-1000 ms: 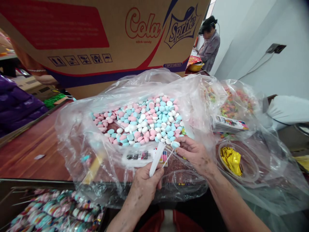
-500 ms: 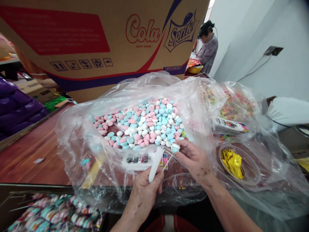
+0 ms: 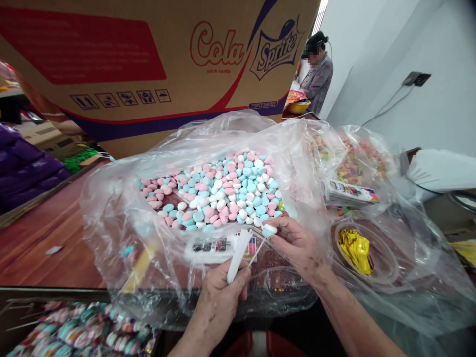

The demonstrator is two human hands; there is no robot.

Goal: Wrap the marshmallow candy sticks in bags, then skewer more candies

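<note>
Low in front of me, my left hand (image 3: 223, 287) is closed round a flat white bundle (image 3: 239, 253), perhaps sticks or folded sleeves. A thin white stick (image 3: 257, 252) also rises from its fingers, slanting toward the other hand. My right hand (image 3: 295, 245) pinches a few candies, white and pale blue (image 3: 268, 230), close to the stick's upper end; whether the stick pierces them I cannot tell. Just beyond lies a pile of pink, blue and white candies (image 3: 219, 198) on a spread clear plastic bag (image 3: 111, 198). A printed packet (image 3: 210, 246) lies left of the white bundle.
A large cardboard box (image 3: 122, 54) stands behind the pile. To the right are a printed card stack (image 3: 351, 193), a round tub (image 3: 390, 267) with gold wrappers (image 3: 355, 250), and bagged gummy candies (image 3: 357, 158). Wrapped candy sticks (image 3: 85, 332) fill a box lower left. A co-worker (image 3: 320, 74) is farther back.
The scene has slid slightly left in view. Both hands keep their hold, and the right hand's candies sit a touch lower beside the stick.
</note>
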